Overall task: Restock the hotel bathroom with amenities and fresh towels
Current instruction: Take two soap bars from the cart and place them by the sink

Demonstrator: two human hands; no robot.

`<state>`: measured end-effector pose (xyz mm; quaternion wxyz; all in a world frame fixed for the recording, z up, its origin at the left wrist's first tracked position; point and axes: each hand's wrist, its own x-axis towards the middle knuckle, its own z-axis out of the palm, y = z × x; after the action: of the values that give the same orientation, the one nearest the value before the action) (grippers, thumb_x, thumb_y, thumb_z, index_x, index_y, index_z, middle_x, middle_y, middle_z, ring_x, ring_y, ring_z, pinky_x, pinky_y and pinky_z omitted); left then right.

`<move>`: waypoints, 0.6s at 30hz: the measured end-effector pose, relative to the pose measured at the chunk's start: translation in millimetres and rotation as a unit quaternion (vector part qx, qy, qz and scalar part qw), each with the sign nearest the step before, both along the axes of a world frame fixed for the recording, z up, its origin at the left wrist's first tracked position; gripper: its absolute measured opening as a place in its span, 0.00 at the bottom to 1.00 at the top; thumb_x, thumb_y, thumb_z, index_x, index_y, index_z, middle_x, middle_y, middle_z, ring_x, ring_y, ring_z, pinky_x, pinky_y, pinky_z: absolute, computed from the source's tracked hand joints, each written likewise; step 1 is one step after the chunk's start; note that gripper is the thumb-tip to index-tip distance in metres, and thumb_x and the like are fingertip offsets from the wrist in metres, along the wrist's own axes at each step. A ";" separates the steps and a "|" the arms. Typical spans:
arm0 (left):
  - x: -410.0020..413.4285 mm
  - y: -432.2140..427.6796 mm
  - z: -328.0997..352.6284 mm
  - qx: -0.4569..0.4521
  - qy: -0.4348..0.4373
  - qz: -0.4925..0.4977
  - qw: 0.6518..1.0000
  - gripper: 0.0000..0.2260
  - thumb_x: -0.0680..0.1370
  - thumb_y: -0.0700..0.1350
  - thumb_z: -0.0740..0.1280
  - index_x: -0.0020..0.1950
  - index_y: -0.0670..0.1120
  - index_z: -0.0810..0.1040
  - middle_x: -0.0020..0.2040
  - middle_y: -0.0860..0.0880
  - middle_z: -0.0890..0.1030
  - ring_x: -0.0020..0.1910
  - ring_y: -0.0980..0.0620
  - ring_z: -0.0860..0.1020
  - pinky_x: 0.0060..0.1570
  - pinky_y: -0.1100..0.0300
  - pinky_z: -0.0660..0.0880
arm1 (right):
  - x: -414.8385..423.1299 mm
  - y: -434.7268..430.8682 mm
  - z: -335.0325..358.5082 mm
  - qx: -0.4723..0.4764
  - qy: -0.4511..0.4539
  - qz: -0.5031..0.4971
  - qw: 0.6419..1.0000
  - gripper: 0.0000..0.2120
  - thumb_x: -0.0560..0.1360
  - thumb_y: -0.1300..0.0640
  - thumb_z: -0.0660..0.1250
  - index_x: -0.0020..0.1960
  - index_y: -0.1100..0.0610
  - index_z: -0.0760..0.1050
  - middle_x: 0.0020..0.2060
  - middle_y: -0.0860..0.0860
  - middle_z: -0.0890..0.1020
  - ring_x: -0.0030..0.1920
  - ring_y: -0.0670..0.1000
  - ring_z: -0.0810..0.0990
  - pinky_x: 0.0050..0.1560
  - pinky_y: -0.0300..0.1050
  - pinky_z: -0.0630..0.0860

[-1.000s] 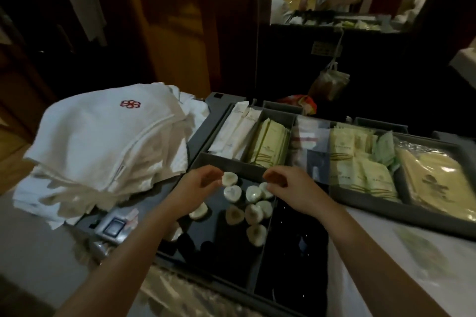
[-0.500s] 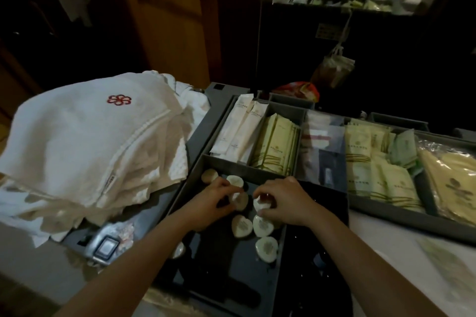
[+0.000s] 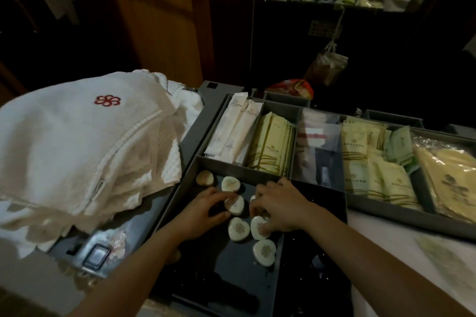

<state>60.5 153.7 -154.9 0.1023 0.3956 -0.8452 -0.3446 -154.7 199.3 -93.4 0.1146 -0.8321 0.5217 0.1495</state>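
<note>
Beside the soft folded towels [image 3: 77,149], the left hand [image 3: 203,211] pinches a small heart-shaped soap [image 3: 234,204] in the grey tray [image 3: 231,166], and the right hand [image 3: 280,206] curls onto a second soap [image 3: 258,226]; light, hard and slick-wrapped, they look best pinched across their edges.

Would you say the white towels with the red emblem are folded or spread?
Folded: the white towels lie stacked, their layered edges visible along the pile's near side.

Head-worn view, close, angled forward-down.
</note>
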 end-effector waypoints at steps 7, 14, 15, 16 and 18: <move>-0.4 1.4 0.5 0.004 0.000 0.008 1.000 0.20 0.75 0.49 0.67 0.63 0.64 0.65 0.55 0.53 0.71 0.54 0.59 0.70 0.59 0.63 0.69 | -0.2 2.7 -2.1 -0.037 -0.097 -0.059 0.993 0.13 0.70 0.45 0.67 0.47 0.48 0.65 0.46 0.48 0.76 0.50 0.52 0.74 0.53 0.48 0.62; -2.6 7.7 9.1 -0.008 -0.011 0.027 1.000 0.18 0.76 0.48 0.67 0.65 0.56 0.71 0.56 0.51 0.72 0.53 0.57 0.72 0.56 0.66 0.70 | 1.0 4.6 -5.2 -0.071 -0.169 -0.118 0.976 0.12 0.73 0.50 0.66 0.47 0.50 0.62 0.44 0.49 0.79 0.48 0.53 0.77 0.52 0.47 0.64; -3.1 8.0 10.9 -0.013 -0.014 0.027 0.999 0.18 0.76 0.48 0.67 0.66 0.55 0.71 0.57 0.51 0.72 0.53 0.57 0.73 0.54 0.69 0.70 | 1.0 4.6 -6.2 -0.083 -0.175 -0.120 0.974 0.12 0.73 0.51 0.66 0.46 0.50 0.62 0.45 0.49 0.79 0.48 0.53 0.77 0.50 0.47 0.64; -3.7 7.7 12.7 -0.016 -0.018 0.028 0.999 0.18 0.76 0.48 0.67 0.65 0.54 0.72 0.57 0.51 0.72 0.53 0.57 0.73 0.52 0.72 0.69 | 1.0 4.3 -7.4 -0.095 -0.182 -0.122 0.971 0.11 0.73 0.53 0.66 0.46 0.50 0.62 0.45 0.49 0.79 0.48 0.53 0.76 0.48 0.47 0.64; -5.5 6.7 16.4 -0.012 -0.027 0.037 0.999 0.17 0.75 0.51 0.67 0.64 0.53 0.73 0.57 0.52 0.72 0.52 0.58 0.74 0.50 0.73 0.69 | 0.6 3.2 -9.3 -0.108 -0.180 -0.115 0.971 0.10 0.72 0.55 0.65 0.44 0.50 0.62 0.46 0.49 0.76 0.50 0.53 0.75 0.45 0.46 0.62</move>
<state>55.0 160.4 -138.5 0.0973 0.4340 -0.8368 -0.3194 -154.1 202.5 -102.8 0.1324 -0.7875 0.5974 -0.0735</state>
